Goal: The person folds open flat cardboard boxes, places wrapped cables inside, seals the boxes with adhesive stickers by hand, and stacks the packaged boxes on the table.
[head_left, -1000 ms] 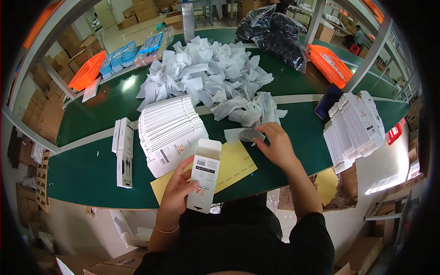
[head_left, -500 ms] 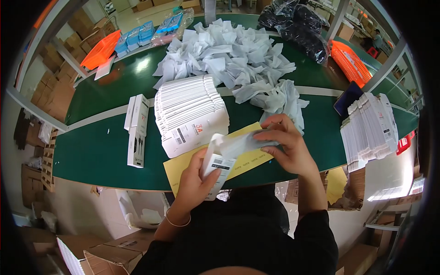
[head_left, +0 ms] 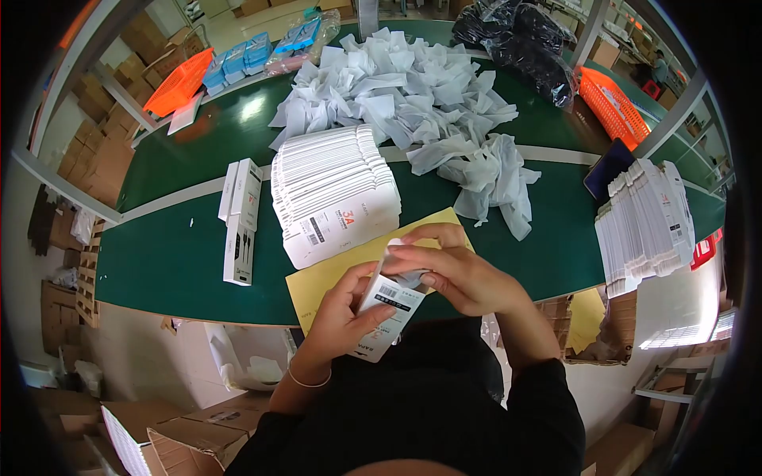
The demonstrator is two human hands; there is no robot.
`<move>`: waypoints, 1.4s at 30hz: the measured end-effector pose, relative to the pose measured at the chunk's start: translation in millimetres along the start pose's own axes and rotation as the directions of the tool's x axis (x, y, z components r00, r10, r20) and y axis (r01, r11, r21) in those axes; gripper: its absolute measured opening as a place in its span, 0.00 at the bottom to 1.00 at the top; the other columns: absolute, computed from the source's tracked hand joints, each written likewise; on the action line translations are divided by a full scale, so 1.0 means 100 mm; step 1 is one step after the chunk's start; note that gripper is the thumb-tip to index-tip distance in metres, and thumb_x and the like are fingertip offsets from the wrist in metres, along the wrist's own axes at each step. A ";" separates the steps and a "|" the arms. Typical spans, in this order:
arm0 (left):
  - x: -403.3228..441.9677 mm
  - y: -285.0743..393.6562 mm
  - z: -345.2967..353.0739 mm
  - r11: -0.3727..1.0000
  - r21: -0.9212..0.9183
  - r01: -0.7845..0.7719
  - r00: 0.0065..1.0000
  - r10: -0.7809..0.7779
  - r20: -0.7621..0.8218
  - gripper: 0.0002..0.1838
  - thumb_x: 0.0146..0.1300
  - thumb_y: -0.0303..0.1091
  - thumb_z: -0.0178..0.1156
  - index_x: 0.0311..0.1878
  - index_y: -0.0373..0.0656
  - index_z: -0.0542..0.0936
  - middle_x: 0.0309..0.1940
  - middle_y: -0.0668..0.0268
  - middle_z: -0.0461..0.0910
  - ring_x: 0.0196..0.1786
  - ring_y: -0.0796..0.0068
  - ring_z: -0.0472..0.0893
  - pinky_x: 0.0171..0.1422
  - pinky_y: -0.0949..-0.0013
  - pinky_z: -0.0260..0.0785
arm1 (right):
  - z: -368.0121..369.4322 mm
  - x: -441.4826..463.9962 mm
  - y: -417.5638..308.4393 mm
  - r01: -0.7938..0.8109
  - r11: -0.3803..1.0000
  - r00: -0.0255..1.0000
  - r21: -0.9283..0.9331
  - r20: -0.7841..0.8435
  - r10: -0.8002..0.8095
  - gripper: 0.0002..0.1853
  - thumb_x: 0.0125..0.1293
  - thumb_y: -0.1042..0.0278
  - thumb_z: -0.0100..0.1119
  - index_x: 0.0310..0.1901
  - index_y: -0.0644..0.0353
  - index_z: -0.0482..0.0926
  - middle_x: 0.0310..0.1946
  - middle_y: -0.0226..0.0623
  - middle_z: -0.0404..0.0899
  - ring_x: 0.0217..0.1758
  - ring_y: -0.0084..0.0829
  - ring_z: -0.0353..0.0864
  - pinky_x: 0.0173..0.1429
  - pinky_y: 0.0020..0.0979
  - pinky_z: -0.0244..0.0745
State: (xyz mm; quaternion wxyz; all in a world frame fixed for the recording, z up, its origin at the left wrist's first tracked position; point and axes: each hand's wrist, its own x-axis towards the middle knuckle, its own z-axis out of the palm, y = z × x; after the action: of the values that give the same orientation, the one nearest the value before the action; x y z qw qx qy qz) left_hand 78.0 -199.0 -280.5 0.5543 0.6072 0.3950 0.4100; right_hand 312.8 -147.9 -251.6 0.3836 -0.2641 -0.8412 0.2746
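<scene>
My left hand [head_left: 340, 316] is wrapped round a small white printed box [head_left: 386, 324], which tilts over the table's front edge with its top end open. At that opening my right hand [head_left: 456, 274] has its fingers bent over a whitish translucent packet [head_left: 413, 278]. Most of the packet is inside the box, and its contents cannot be made out. Under both hands lies a yellow sheet [head_left: 317, 287]. Just beyond it a fanned stack of flat white cartons [head_left: 337, 198] rests on the green table [head_left: 167, 254].
A heap of whitish translucent packets [head_left: 397, 95] spreads across the back. Closed white boxes [head_left: 240, 238] lie at left. More flat cartons [head_left: 647, 226] stand at right beside a dark blue object [head_left: 607, 168]. Orange baskets [head_left: 181, 81] and black plastic bags [head_left: 520, 47] sit along the far edges.
My right hand has moved left and down to the box opening, and the packet has gone deeper into the box. The box has turned slightly, showing more of its printed face.
</scene>
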 end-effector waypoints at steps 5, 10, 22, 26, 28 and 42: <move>0.04 -0.01 0.05 0.999 -0.006 -0.043 0.997 0.042 -0.059 0.33 0.60 0.25 0.71 0.68 0.36 0.68 0.50 0.51 0.86 0.43 0.66 0.86 0.44 0.71 0.76 | 0.07 -0.07 -0.14 -0.076 0.997 0.951 -0.016 -0.301 0.068 0.21 0.57 0.83 0.67 0.53 0.58 0.82 0.46 0.35 0.82 0.56 0.40 0.69 0.60 0.37 0.67; 0.07 0.00 0.12 0.979 0.166 -0.119 0.990 0.129 -0.053 0.33 0.60 0.23 0.71 0.68 0.36 0.68 0.49 0.51 0.86 0.42 0.69 0.85 0.44 0.72 0.75 | 0.15 -0.13 -0.17 -0.197 0.979 0.930 -0.048 -0.326 0.171 0.18 0.58 0.80 0.67 0.51 0.57 0.81 0.43 0.34 0.82 0.56 0.40 0.69 0.61 0.37 0.64; 0.07 0.08 0.18 0.979 -0.040 -0.199 0.962 0.187 -0.198 0.29 0.64 0.21 0.66 0.67 0.38 0.68 0.44 0.56 0.85 0.39 0.73 0.82 0.43 0.74 0.73 | 0.39 -0.08 -0.24 -0.152 0.988 0.874 0.008 -0.466 0.138 0.19 0.61 0.79 0.68 0.54 0.61 0.78 0.46 0.38 0.77 0.55 0.37 0.71 0.59 0.35 0.67; 0.05 -0.07 0.13 0.969 0.010 -0.248 0.945 0.244 -0.220 0.25 0.66 0.21 0.64 0.65 0.38 0.69 0.42 0.59 0.83 0.38 0.75 0.79 0.42 0.75 0.71 | 0.50 -0.14 -0.26 -0.181 0.955 0.866 0.235 -0.422 0.268 0.19 0.62 0.79 0.67 0.54 0.63 0.76 0.49 0.41 0.75 0.52 0.36 0.73 0.56 0.32 0.70; 0.04 -0.12 0.11 0.970 0.041 -0.241 0.944 0.244 -0.221 0.22 0.67 0.21 0.62 0.62 0.38 0.70 0.41 0.60 0.82 0.37 0.77 0.77 0.42 0.76 0.69 | 0.53 -0.17 -0.27 -0.234 0.889 0.894 0.393 -0.272 0.355 0.18 0.62 0.80 0.66 0.54 0.63 0.75 0.51 0.42 0.74 0.49 0.36 0.75 0.54 0.30 0.71; 0.10 -0.09 0.18 0.944 0.196 -0.266 0.881 0.321 -0.347 0.09 0.72 0.24 0.57 0.53 0.38 0.72 0.34 0.64 0.79 0.31 0.80 0.71 0.34 0.76 0.65 | 0.73 -0.12 -0.07 -0.071 0.933 0.872 0.352 -0.432 0.229 0.08 0.65 0.83 0.64 0.45 0.66 0.80 0.45 0.40 0.79 0.42 0.26 0.78 0.49 0.24 0.75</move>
State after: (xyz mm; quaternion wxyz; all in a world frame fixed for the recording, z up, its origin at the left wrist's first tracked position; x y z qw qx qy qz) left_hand 97.7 -195.1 -289.6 0.3551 0.6086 0.4249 0.5683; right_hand 260.6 -179.9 -293.3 0.5897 -0.3207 -0.6439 0.3672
